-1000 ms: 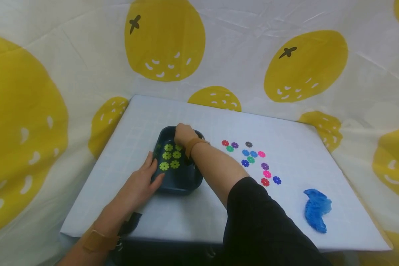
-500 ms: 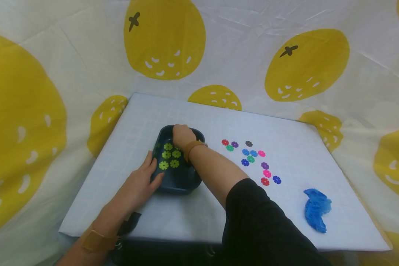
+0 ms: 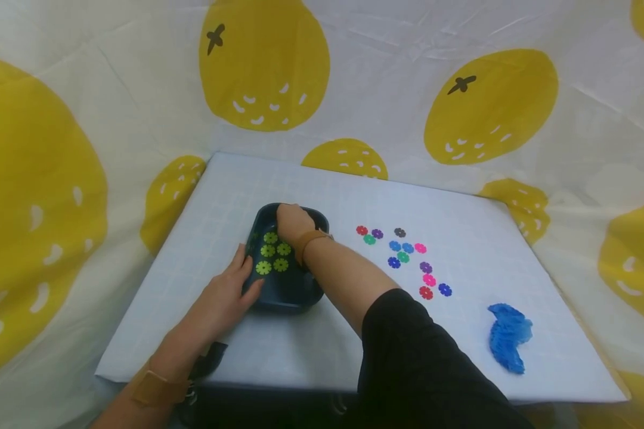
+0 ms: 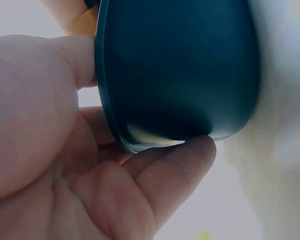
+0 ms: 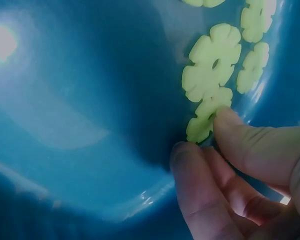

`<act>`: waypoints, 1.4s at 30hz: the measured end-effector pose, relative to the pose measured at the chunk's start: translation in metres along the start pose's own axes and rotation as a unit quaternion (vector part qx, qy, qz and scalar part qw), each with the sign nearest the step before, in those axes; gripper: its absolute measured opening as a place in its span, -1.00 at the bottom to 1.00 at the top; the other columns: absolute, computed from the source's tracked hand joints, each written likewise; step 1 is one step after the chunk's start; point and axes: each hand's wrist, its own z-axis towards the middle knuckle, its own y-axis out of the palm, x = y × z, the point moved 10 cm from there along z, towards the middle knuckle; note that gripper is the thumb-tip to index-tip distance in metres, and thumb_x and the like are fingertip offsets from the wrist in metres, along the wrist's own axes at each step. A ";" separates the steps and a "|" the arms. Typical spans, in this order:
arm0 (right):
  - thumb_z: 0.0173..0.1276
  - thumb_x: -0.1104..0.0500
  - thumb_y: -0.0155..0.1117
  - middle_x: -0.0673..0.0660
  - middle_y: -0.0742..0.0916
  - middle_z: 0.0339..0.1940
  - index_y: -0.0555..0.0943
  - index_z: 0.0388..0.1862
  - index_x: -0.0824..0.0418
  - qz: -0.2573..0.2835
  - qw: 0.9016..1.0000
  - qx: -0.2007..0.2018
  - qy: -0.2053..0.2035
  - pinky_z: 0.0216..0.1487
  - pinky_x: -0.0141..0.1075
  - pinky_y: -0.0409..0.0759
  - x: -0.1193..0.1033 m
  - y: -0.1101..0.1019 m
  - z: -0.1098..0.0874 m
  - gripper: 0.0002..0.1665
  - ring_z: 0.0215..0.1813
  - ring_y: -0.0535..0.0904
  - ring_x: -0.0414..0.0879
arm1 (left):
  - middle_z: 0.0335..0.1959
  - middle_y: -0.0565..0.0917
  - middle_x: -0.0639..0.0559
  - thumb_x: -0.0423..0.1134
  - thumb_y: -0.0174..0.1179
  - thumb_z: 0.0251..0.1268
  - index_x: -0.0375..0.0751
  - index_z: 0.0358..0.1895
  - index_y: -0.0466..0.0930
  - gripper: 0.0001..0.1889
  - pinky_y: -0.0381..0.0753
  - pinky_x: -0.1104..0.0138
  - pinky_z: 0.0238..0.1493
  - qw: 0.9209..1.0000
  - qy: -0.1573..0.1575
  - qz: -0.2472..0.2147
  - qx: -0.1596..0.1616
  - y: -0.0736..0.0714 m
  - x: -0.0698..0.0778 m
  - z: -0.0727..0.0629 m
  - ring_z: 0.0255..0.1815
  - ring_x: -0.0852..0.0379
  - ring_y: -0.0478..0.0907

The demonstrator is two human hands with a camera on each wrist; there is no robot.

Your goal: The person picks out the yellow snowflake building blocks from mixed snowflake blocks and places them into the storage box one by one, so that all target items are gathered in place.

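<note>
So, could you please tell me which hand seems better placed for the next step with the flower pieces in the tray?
Probably the right hand: it pinches a yellow-green flower piece inside the tray, while the left hand holds the tray's side.

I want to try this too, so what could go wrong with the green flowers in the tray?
The right fingers pinch a green flower that seems to touch the next flower, so letting go might nudge both crooked. And the left hand holds the tray at its side; if it bumped the tray, the flowers inside could slide.
</note>
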 end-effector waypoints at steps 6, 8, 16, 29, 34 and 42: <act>0.47 0.28 0.25 0.14 0.75 -0.14 0.64 0.02 0.19 -0.011 1.000 -0.003 0.018 -0.22 -0.21 0.70 0.016 -0.007 -0.006 -0.81 -0.22 0.68 -0.05 | 0.68 -0.13 -0.35 -0.06 0.07 0.60 -0.47 0.59 0.07 -0.26 0.20 -0.21 0.51 1.000 0.005 -0.003 -0.001 0.003 0.003 -0.001 0.62 -0.36 0.05; 0.45 0.28 0.27 0.13 0.73 -0.21 0.62 -0.03 0.20 -0.003 1.000 0.000 0.025 -0.30 -0.25 0.65 0.021 -0.015 -0.009 -0.84 -0.29 0.64 -0.06 | 0.68 -0.13 -0.36 -0.06 0.07 0.60 -0.47 0.59 0.07 -0.26 0.20 -0.22 0.51 1.000 0.004 0.000 0.000 0.004 0.002 -0.002 0.62 -0.37 0.05; 0.44 0.38 0.09 0.06 0.52 -0.62 0.57 -0.52 0.19 0.017 1.000 -0.015 0.014 -0.51 -0.36 0.49 0.029 -0.060 -0.028 -0.69 -0.58 0.40 -0.12 | 0.69 -0.15 -0.34 -0.02 0.08 0.59 -0.47 0.59 0.04 -0.23 0.19 -0.26 0.49 1.000 -0.012 0.008 -0.003 0.001 -0.003 -0.006 0.63 -0.39 0.01; 0.40 0.31 0.31 0.13 0.72 -0.39 0.71 -0.26 0.18 0.003 0.995 -0.088 0.048 -0.34 -0.32 0.63 0.077 -0.064 -0.084 -0.92 -0.38 0.63 -0.02 | 0.68 -0.17 -0.38 -0.05 0.08 0.59 -0.51 0.58 0.03 -0.23 0.19 -0.30 0.47 1.000 -0.013 0.018 -0.010 0.000 -0.006 -0.005 0.61 -0.46 0.00; 0.36 0.26 0.44 0.10 0.73 -0.36 0.70 -0.11 0.20 -0.034 0.987 -0.145 0.060 -0.28 -0.30 0.70 0.099 -0.035 -0.101 -0.85 -0.33 0.70 -0.03 | 0.67 -0.17 -0.41 -0.06 0.07 0.58 -0.53 0.58 0.03 -0.23 0.19 -0.31 0.45 1.000 -0.008 0.018 -0.008 0.001 -0.002 -0.003 0.60 -0.47 -0.01; 0.28 0.16 0.55 0.13 0.71 -0.46 0.68 0.04 0.24 -0.076 0.980 -0.163 0.080 -0.28 -0.33 0.66 0.122 -0.005 -0.119 -0.61 -0.41 0.67 -0.05 | 0.67 -0.15 -0.40 -0.06 0.07 0.58 -0.51 0.58 0.03 -0.23 0.22 -0.31 0.44 1.000 -0.003 0.024 -0.005 0.002 0.008 -0.001 0.60 -0.47 0.02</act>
